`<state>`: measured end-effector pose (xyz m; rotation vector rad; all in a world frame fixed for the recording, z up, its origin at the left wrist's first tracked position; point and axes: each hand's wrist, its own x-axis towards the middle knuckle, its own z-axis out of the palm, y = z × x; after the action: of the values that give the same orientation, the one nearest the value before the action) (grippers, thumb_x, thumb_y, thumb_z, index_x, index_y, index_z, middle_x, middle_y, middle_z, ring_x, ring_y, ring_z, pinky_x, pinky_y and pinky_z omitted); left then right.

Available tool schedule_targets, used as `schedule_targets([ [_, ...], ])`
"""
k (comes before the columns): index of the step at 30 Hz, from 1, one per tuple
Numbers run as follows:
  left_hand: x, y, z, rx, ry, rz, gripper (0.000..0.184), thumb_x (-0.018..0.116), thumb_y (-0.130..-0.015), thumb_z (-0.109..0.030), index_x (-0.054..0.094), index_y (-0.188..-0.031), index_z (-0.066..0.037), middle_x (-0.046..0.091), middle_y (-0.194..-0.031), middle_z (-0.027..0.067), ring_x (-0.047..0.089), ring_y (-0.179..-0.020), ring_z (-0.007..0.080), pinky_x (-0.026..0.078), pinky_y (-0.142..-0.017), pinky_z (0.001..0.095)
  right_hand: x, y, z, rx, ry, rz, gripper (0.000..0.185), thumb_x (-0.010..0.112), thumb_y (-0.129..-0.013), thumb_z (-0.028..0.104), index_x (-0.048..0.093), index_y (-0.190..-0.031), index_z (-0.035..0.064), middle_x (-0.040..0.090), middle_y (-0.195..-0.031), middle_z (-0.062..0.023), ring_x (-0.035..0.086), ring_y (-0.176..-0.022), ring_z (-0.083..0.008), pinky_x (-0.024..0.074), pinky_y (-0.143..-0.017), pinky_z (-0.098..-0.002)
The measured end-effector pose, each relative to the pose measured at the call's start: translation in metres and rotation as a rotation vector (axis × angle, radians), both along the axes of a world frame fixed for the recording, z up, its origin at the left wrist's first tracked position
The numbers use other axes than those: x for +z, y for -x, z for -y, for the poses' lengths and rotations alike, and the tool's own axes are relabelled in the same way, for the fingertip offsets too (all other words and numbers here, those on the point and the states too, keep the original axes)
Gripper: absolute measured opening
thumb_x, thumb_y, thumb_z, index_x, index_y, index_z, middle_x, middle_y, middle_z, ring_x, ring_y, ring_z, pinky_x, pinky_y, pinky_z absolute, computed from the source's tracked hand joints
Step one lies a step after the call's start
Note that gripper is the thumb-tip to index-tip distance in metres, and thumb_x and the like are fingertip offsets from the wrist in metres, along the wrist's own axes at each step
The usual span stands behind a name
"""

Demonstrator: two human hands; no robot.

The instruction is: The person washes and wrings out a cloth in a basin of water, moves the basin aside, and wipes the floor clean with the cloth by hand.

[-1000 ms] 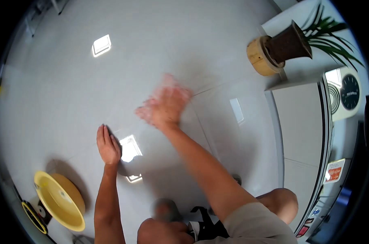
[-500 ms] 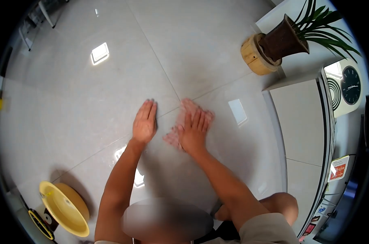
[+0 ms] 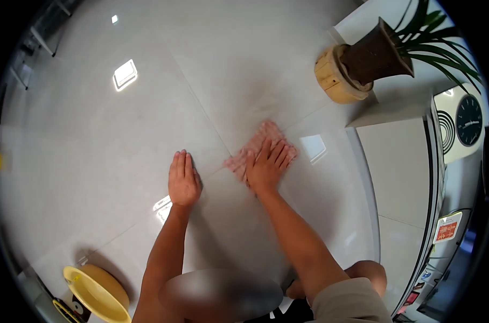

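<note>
The right hand [image 3: 266, 168] lies palm down with its fingers slightly spread, pressing a pink cloth [image 3: 263, 148] flat against the shiny tiled floor [image 3: 126, 140]; the cloth pokes out past the fingertips and to both sides of the hand. The left hand [image 3: 183, 180] is apart from the cloth, open and holding nothing, its fingers straight and close together, over the floor; whether its palm touches the tiles I cannot tell. A yellow basin [image 3: 97, 293] stands near the left forearm. Well apart, beyond the right hand, a dark brown vase [image 3: 375, 54] with a green plant [image 3: 435, 43] sits on a round wooden stand [image 3: 339, 75].
</note>
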<state>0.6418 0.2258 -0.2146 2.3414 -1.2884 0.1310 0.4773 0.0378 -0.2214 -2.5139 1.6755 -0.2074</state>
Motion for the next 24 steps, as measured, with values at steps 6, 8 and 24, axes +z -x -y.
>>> schedule_targets([
  [6, 0.002, 0.0, 0.0, -0.018, -0.024, -0.055, 0.049, 0.058, -0.099, -0.006, 0.057, -0.146, 0.008, 0.055, -0.156, 0.0239, 0.049, -0.147, 0.0458, 0.042, -0.121, 0.0532, 0.011, -0.139, 0.018, 0.292, -0.036, 0.057, 0.071, 0.052, -0.108, 0.051, 0.04, -0.167, 0.0145, 0.027, -0.177, -0.0238, 0.02, -0.163, -0.0464, 0.0158, -0.13, -0.0638],
  [8, 0.003, -0.003, 0.0, -0.02, -0.018, -0.085, 0.049, 0.059, -0.098, -0.006, 0.057, -0.146, 0.008, 0.055, -0.155, 0.0242, 0.049, -0.147, 0.0459, 0.042, -0.122, 0.0534, -0.006, -0.147, 0.028, 0.355, 0.042, 0.068, 0.071, 0.052, -0.108, 0.052, 0.041, -0.167, 0.0155, 0.027, -0.177, -0.0228, 0.022, -0.163, -0.0448, 0.0187, -0.13, -0.0637],
  [24, -0.003, -0.006, 0.0, 0.056, 0.008, -0.127, 0.049, 0.062, -0.097, -0.007, 0.06, -0.146, 0.003, 0.059, -0.154, 0.0176, 0.051, -0.147, 0.0381, 0.043, -0.123, 0.0495, 0.024, 0.023, 0.111, 0.619, -0.322, -0.389, 0.088, 0.053, -0.106, 0.058, 0.025, -0.171, 0.0065, 0.02, -0.176, -0.0313, 0.017, -0.161, -0.0552, 0.0227, -0.128, -0.0672],
])
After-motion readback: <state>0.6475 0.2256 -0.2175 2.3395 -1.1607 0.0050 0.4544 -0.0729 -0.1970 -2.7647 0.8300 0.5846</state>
